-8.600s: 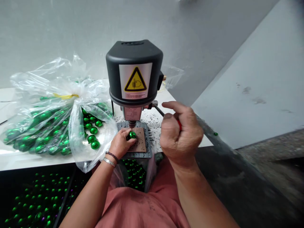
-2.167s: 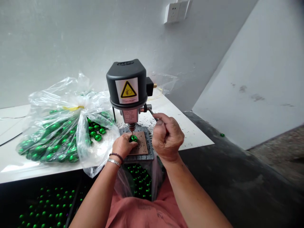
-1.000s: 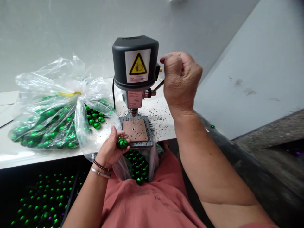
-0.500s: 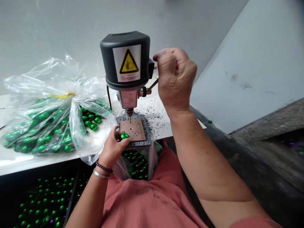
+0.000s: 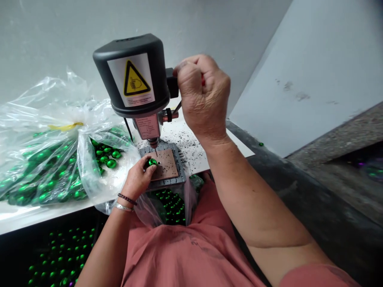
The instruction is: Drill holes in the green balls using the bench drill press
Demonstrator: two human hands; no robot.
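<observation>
Between the thumb and fingers of my left hand (image 5: pixel 139 174) is a shiny green ball (image 5: pixel 152 162). It is held at the brown square plate (image 5: pixel 167 167), close to the plate's small hole and beside the thin drill bit (image 5: pixel 156 152). Above stands the black-topped bench drill press (image 5: pixel 137 71) with a yellow warning label. My right hand (image 5: pixel 205 97) is closed in a fist around the press's feed lever (image 5: pixel 177 107); a bit of red grip shows through the fingers.
A clear plastic bag (image 5: pixel 60 159) of green balls, tied with yellow, lies on the white table (image 5: pixel 197 155) at left. Loose green balls (image 5: pixel 111 164) spill from it. Dark shavings litter the table. More green balls (image 5: pixel 172 205) sit in a bag below the press.
My left hand has moved the green ball from the plate's front edge further in, close under the drill bit. My right hand keeps its grip on the lever. The view has shifted slightly.
</observation>
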